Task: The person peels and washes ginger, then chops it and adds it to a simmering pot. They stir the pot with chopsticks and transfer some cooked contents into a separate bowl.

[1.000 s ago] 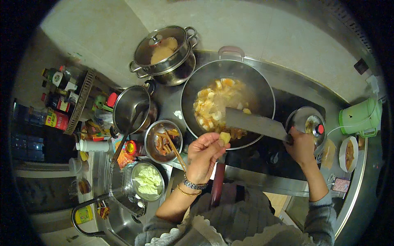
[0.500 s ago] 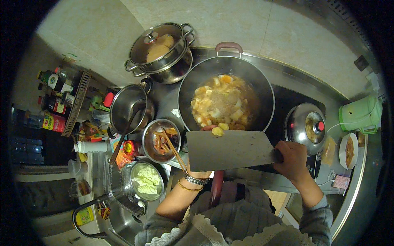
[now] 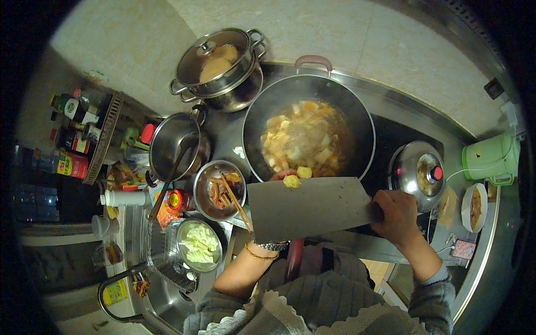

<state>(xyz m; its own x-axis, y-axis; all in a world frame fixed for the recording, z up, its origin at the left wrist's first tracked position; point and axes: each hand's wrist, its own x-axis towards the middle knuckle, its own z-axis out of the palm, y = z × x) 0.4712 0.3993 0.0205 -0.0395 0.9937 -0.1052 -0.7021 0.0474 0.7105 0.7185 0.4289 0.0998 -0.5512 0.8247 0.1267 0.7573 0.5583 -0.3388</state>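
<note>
Two yellow pieces [image 3: 291,181] by the wok [image 3: 359,125]

At the wok's near rim, a cleaver [image 3: 307,207] is gripped in the right hand [image 3: 395,218]; the pieces are probably steadied by the left hand [image 3: 282,175], whose blade-hidden hold cannot be told.

Grey sleeves [image 3: 435,296] here, soft-looking, ending partway down both forearms! Over to the left arm [image 3: 243,273], and there's a gold chain [image 3: 259,255], with a silver linked band [image 3: 272,245] just beyond it! Across the front, dark grey cloth [image 3: 346,279] with ridged lines, and pale trim [image 3: 279,312], scalloped along its edge!
</note>
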